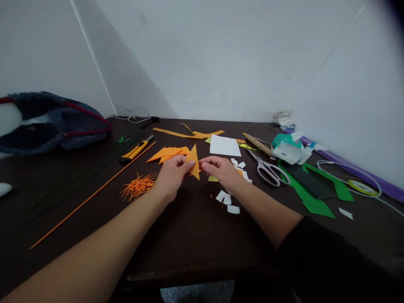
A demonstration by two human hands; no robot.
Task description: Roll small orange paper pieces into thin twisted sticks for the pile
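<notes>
My left hand [172, 174] pinches a folded piece of orange paper [195, 162], pointed at its top and bottom, between thumb and fingers. Close by its right edge is my right hand [222, 170], fingers curled towards the thumb; whether anything sits between those fingertips is hidden. Behind my left hand lie more orange paper pieces [167, 153]. A heap of thin orange paper strips [138, 186] is to the left of my left wrist. Small white paper scraps [232, 209] are scattered around my right hand, with a white sheet [224, 145] just beyond it.
Scissors [268, 170] lie right of my right hand, beside green paper [315, 204], a dark flat object [311, 181] and a tissue pack [288, 148]. To the left are a yellow cutter knife [137, 151], a long orange stick [94, 193] and a dark blue bag [53, 122].
</notes>
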